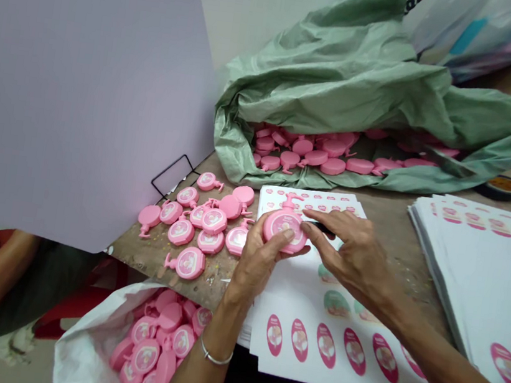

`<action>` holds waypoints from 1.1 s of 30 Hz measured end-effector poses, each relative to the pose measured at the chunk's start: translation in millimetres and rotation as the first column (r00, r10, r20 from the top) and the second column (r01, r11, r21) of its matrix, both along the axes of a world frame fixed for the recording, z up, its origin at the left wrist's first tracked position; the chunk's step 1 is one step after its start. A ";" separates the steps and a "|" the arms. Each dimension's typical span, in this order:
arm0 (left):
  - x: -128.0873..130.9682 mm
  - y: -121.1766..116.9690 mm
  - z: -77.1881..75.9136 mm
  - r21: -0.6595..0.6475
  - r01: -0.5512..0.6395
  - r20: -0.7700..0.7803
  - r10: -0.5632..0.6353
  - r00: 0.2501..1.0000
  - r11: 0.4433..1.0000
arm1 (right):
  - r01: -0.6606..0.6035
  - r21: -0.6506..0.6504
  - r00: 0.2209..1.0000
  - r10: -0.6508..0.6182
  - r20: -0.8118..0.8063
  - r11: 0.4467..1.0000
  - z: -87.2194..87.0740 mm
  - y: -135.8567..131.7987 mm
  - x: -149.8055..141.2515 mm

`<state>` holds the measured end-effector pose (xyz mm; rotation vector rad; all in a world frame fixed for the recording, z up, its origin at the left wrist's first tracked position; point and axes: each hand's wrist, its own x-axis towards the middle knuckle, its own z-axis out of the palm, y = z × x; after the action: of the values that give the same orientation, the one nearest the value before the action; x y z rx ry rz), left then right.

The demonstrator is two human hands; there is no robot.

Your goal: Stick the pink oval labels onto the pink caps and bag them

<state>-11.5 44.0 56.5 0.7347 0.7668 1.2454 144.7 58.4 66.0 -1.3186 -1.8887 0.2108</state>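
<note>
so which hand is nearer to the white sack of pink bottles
Left. The left hand grips a pink bottle, up and right of the white sack in the picture; the right hand is at that bottle's right edge, farther from the sack.

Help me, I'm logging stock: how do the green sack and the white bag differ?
The green sack lies on the table; the white bag is below the table's edge. Bottles visible in the green sack look unlabelled; several in the white bag show round labels. Both are open and hold pink bottles.
</note>
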 end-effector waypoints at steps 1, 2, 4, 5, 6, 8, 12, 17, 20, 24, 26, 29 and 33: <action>-0.1 -1.0 -0.6 -0.001 -0.002 -0.020 0.002 1.000 1.000 | 0.068 0.029 0.994 -0.070 0.081 0.997 1.1 0.9 3.4; 0.0 -2.4 -1.1 -0.008 -0.001 -0.030 0.001 1.000 1.000 | 0.138 0.060 0.981 -0.145 0.130 0.989 2.1 1.5 5.9; 0.9 -6.7 -2.1 -0.016 0.030 -0.034 -0.031 0.999 0.999 | 0.192 0.078 0.973 -0.200 0.113 0.978 1.8 2.2 7.1; 1.3 -9.6 -2.9 -0.014 0.059 -0.038 -0.059 0.998 0.998 | 0.150 0.054 0.986 -0.154 0.069 0.987 -0.6 3.1 6.0; 1.2 -12.6 -4.1 -0.010 0.086 -0.044 -0.087 0.995 0.996 | 0.077 0.017 0.997 -0.077 0.018 0.997 -4.8 5.0 4.5; -1.0 -17.9 -8.3 -0.031 0.135 -0.056 -0.136 0.989 0.990 | -0.029 -0.056 0.998 0.025 -0.057 0.998 -18.1 14.4 4.7; -12.5 -16.2 -22.5 -0.048 -0.031 -0.359 0.011 0.933 0.998 | 0.131 -0.134 0.986 -0.143 -0.084 0.982 -43.9 58.2 32.8; -29.4 -3.1 -32.2 0.255 -0.284 -0.720 0.378 0.582 0.924 | 0.176 -0.191 0.979 -0.193 -0.073 0.966 -37.2 109.4 47.0; -51.0 -2.9 -32.3 0.362 -0.280 -0.810 0.449 0.377 0.889 | -0.070 -0.226 0.990 0.039 -0.137 0.972 -37.5 109.6 4.4; -104.0 -3.7 -33.0 0.551 -0.191 -0.828 0.561 -0.003 0.812 | -0.221 -0.204 0.959 0.175 -0.222 0.954 -63.4 80.8 -62.4; -139.7 0.6 -35.1 0.629 -0.128 -0.777 0.625 -0.072 0.767 | -0.228 -0.217 0.962 0.186 -0.199 0.949 -77.9 65.5 -84.6; -198.3 14.9 -42.8 0.667 -0.172 -0.745 0.658 -0.112 0.725 | -0.192 -0.301 0.981 0.179 -0.070 0.934 -86.8 50.4 -105.7; -258.7 38.8 -59.9 0.603 -0.218 -0.797 0.586 -0.147 0.767 | -0.069 -0.369 0.967 0.153 0.203 0.927 -79.6 44.3 -131.3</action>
<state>-270.2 82.8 -3.4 1.8294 2.2813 1.2375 13.4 102.7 -13.6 -1.5292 -2.1989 0.5033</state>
